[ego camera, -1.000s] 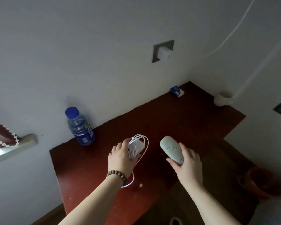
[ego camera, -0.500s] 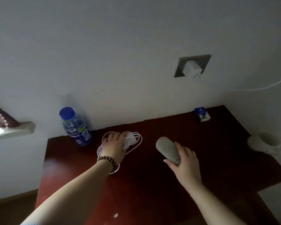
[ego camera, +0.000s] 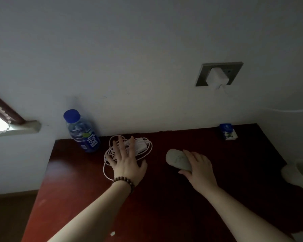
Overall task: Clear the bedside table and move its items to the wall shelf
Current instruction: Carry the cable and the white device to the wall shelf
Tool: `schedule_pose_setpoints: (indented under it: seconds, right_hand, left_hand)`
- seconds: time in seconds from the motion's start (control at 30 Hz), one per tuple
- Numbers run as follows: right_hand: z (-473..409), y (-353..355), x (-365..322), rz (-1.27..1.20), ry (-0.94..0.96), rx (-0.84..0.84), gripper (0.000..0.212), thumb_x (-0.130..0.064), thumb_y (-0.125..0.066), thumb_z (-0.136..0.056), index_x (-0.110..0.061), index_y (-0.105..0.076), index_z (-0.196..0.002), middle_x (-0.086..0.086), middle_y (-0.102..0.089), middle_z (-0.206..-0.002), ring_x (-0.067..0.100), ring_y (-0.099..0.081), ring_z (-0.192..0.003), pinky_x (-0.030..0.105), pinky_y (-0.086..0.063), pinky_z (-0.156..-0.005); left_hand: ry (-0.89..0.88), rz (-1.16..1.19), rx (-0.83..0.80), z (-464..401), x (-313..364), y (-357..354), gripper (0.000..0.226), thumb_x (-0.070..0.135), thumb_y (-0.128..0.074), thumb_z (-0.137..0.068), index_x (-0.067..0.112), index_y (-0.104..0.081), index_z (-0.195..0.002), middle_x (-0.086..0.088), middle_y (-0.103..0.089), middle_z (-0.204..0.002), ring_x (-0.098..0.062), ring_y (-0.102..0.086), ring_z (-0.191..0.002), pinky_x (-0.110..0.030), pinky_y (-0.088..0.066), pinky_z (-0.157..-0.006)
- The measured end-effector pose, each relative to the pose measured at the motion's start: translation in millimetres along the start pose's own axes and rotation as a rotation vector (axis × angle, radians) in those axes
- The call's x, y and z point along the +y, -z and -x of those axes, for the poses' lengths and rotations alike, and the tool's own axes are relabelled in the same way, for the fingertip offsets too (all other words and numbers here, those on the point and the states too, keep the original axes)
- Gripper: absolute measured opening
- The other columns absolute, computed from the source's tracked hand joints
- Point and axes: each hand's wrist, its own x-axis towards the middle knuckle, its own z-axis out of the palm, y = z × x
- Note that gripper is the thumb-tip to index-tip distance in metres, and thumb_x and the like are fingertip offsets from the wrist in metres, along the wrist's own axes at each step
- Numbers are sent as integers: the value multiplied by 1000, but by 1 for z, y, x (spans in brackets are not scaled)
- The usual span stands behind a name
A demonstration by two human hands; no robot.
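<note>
A dark red wooden surface (ego camera: 164, 210) runs along the white wall. A coiled white cable with its charger block (ego camera: 145, 147) lies on it, just right of a blue-capped water bottle (ego camera: 82, 131). My left hand (ego camera: 128, 163), with a bead bracelet on the wrist, rests flat on the coil with fingers spread. My right hand (ego camera: 199, 169) grips the near end of a grey-green oval device (ego camera: 176, 158), which sits low on the wood; part of it is hidden under my fingers.
A small blue and white box (ego camera: 227, 132) stands at the back right by the wall. A white cup (ego camera: 299, 172) sits at the right edge. A wall socket with a white plug (ego camera: 217, 75) hangs above. A window ledge (ego camera: 16, 128) juts out at left.
My left hand has set the coiled cable down beside the bottle and spread its fingers. My right hand has lowered the oval device to the wood. The view has swung left.
</note>
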Motion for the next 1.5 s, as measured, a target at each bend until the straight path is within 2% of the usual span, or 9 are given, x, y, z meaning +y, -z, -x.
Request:
schedule_pose_setpoints:
  seconds: [0.2, 0.43, 0.7, 0.83, 0.9, 1.0, 1.1, 1.3, 1.5]
  right_hand:
    - [-44, -18, -14, 99, 155, -99, 73, -40, -59, -87, -36, -18, -147, -5, -26, -152, 19, -15, -142, 51, -1, -117]
    - [-80, -24, -12, 155, 172, -109, 74, -30, -57, -90, -35, -12, -149, -5, -14, -158, 21, -2, -146, 55, -1, -116]
    - [-62, -34, -15, 155, 26, 17, 70, -37, -49, -93, -42, -5, -148, 5, 9, -160, 34, 4, -145, 59, -3, -115]
    - [-53, -42, -14, 139, 40, 13, 65, -47, -44, -94, -39, -9, -149, 4, 10, -160, 35, 7, -145, 57, -2, -115]
    - [-52, -41, -11, 146, 47, 6, 65, -49, -41, -94, -40, -8, -149, 3, 11, -160, 36, 8, -145, 57, -2, -116]
    - [-48, -43, -8, 180, 32, -15, 66, -53, -36, -94, -45, 4, -146, 4, 17, -159, 36, 15, -144, 60, 2, -115]
    - [-41, -46, -8, 178, -17, -32, 70, -59, -31, -92, -53, 22, -138, 4, 26, -156, 39, 20, -142, 62, 5, -113]
    - [-42, -48, 1, 193, -90, -41, 64, -73, -3, -81, -56, 32, -131, 6, 30, -152, 41, 22, -140, 65, 10, -111]
    - [-71, -31, 2, 192, -223, -54, 70, -75, -5, -83, -47, 20, -142, 15, 16, -158, 40, 16, -142, 67, 12, -108]
  left_hand:
    - [38, -13, -194, 48, -8, -25, 92, 63, -36, -78, 41, 32, -135, 1, 38, -147, -26, 33, -134, -56, 9, -111]
    - [-62, -93, -243, 48, -27, -24, 80, 66, -26, -76, 46, 21, -138, 14, 27, -148, -20, 21, -139, -52, 20, -107]
    - [-159, 10, -405, 8, -23, -1, 79, 55, -42, -79, 44, 1, -145, 10, 10, -155, -20, 4, -143, -49, 2, -114]
    - [-170, 86, 70, 8, -13, 21, 64, 39, -47, -76, 30, -36, -138, -4, -48, -136, -26, -48, -118, -43, -35, -96]
    - [-134, 81, 229, 14, -12, 17, 67, 39, -49, -72, 25, -36, -137, -12, -42, -135, -32, -41, -121, -47, -35, -95]
    - [-95, 12, 23, 15, -8, -3, 88, 55, -45, -75, 36, 3, -147, -10, 6, -156, -32, 9, -142, -52, -8, -112]
    - [-99, -46, -142, 3, -2, -25, 91, 70, -35, -74, 45, 25, -138, 3, 36, -148, -35, 41, -128, -56, 13, -108]
    - [-141, -106, -222, -18, -6, -38, 91, 78, -28, -71, 47, 28, -135, 11, 43, -143, -39, 45, -124, -61, 11, -106]
    - [-159, -109, -258, -17, -10, -35, 86, 77, -27, -73, 51, 29, -133, 13, 43, -142, -38, 44, -124, -58, 10, -107]
